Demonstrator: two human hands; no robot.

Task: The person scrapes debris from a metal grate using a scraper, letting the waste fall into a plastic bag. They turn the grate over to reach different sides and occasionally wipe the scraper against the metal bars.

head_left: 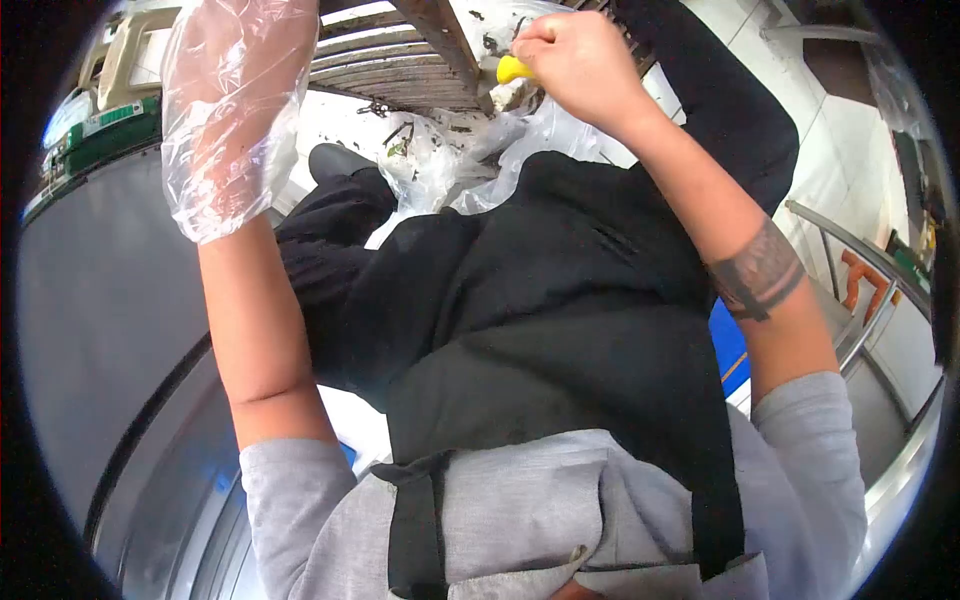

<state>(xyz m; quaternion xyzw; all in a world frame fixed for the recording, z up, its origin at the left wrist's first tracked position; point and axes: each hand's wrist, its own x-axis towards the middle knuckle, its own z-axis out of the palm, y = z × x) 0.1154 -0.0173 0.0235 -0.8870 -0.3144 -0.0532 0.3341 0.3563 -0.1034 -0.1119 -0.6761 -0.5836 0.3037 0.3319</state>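
Note:
My right hand (585, 70), bare, is closed in a fist around a tool with a yellow handle (513, 70). The butt of the handle sticks out below the fist, and the tool's working end cannot be made out. A loose clear plastic glove (235, 130) covers my left hand (250, 50), whose fingers lie beyond the top edge of the view. Close to both hands is a brown slatted rack or crate (380, 60) with dark bits on it. Crumpled clear plastic sheeting (450, 160) with dark scraps lies below the rack, between my legs.
At left stands a grey-topped metal unit (110, 260), with a green box (110, 135) behind it. A metal rail frame (850, 240) is at right, near an orange object (862, 285). Dark scraps are scattered on the white floor (340, 125). Something blue (728, 345) shows beside my apron.

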